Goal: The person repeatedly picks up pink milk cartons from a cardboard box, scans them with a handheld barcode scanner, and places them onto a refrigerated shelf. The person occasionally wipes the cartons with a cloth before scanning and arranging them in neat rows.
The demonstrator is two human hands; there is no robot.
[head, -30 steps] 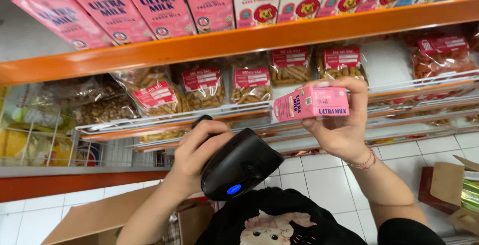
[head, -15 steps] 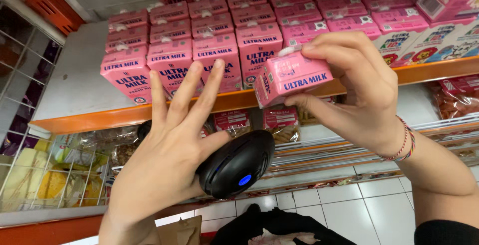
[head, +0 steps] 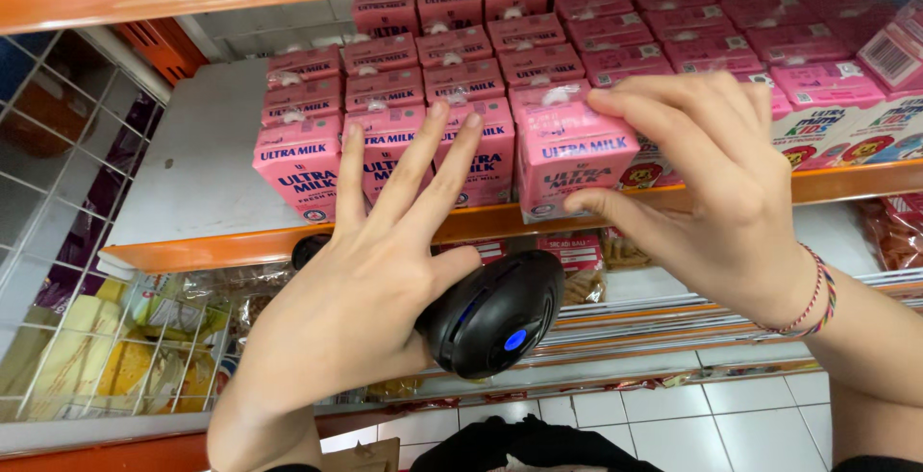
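The left hand (head: 370, 270) is raised back-to-camera, its fingers (head: 409, 169) spread and straight, pointing up, the thumb tucked across the palm side. The right hand (head: 711, 193) reaches in from the right, fingers curled above and thumb below in a pinch; a braided bracelet circles its wrist.
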